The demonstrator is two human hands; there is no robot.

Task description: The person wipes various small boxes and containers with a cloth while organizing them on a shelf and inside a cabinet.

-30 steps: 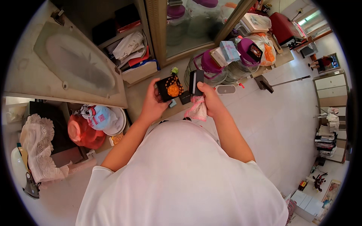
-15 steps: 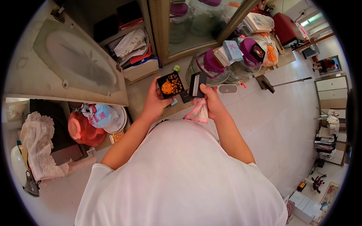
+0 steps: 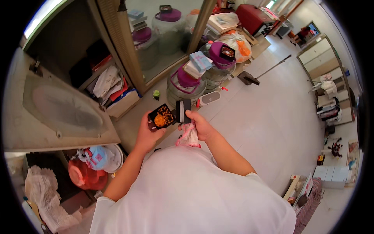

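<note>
My left hand (image 3: 147, 134) is closed around an open black box (image 3: 152, 116). Inside it lie orange beads (image 3: 166, 114) and a larger orange flower-shaped piece (image 3: 159, 120). To its right, my right hand (image 3: 200, 125) grips a black box lid (image 3: 183, 106) with a pale stripe. A white cloth with pink edging (image 3: 188, 135) hangs from the same hand, below the lid. The lid's left edge is close to the open box; I cannot tell if they touch.
Large glass jars with purple lids (image 3: 186, 78) stand just beyond my hands, small boxes (image 3: 200, 61) on top. An open cabinet door (image 3: 62, 105) is at the left, above a red plastic bag (image 3: 83, 173). A long-handled dustpan (image 3: 248, 78) stands on the floor at right.
The view has swung, so the surroundings sit lower and further left. Both hands keep hold of the box, lid and cloth, and the box has tilted slightly.
</note>
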